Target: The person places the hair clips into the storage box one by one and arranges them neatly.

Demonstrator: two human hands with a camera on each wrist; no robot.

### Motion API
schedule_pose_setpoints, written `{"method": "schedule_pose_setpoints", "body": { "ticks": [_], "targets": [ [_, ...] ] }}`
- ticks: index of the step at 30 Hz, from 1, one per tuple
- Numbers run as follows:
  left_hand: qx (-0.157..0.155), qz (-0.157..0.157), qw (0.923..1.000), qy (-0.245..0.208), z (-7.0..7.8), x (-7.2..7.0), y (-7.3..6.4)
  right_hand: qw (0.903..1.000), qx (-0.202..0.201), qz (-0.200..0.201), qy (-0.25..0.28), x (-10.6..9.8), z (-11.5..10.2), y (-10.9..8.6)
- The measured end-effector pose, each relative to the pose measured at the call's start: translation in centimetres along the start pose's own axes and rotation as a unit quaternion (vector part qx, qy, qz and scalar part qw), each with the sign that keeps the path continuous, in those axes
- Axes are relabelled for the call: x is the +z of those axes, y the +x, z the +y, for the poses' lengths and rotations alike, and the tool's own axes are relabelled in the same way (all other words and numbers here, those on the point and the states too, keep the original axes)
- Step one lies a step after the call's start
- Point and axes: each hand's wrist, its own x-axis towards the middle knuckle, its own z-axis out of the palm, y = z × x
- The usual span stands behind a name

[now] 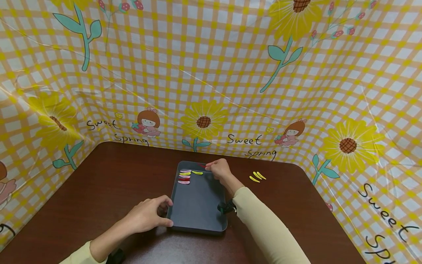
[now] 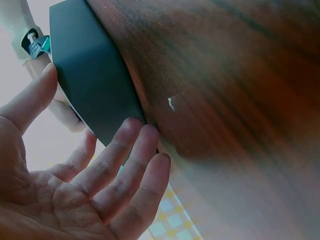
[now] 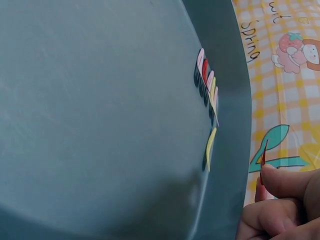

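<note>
A dark grey rectangular tray (image 1: 199,205) lies lengthwise before me. Near its far left corner, a short column of pink, yellow and red hair clips (image 1: 184,176) runs along the left wall, with a single yellow hair clip (image 1: 197,172) just right of the column's top. Over the tray's far end my right hand (image 1: 220,169) pinches a red hair clip (image 3: 263,162) between thumb and finger. My left hand (image 1: 148,214) is at the tray's near left side, its loosely spread fingers (image 2: 137,172) against the outer wall and its thumb at the rim.
Several yellow hair clips (image 1: 257,176) lie on the brown table (image 1: 280,209) to the right of the tray. A checked, flower-printed cloth (image 1: 204,73) stands up behind the table and at both sides.
</note>
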Motion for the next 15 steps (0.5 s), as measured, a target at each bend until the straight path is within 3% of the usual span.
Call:
{"method": "schedule_pose_setpoints", "body": {
  "ticks": [15],
  "targets": [
    [-0.001,0.000,1.0000,-0.003,0.2,-0.2,-0.1,0.9999,0.009,0.003,-0.009,1.8,0.7,0.2]
  ]
}}
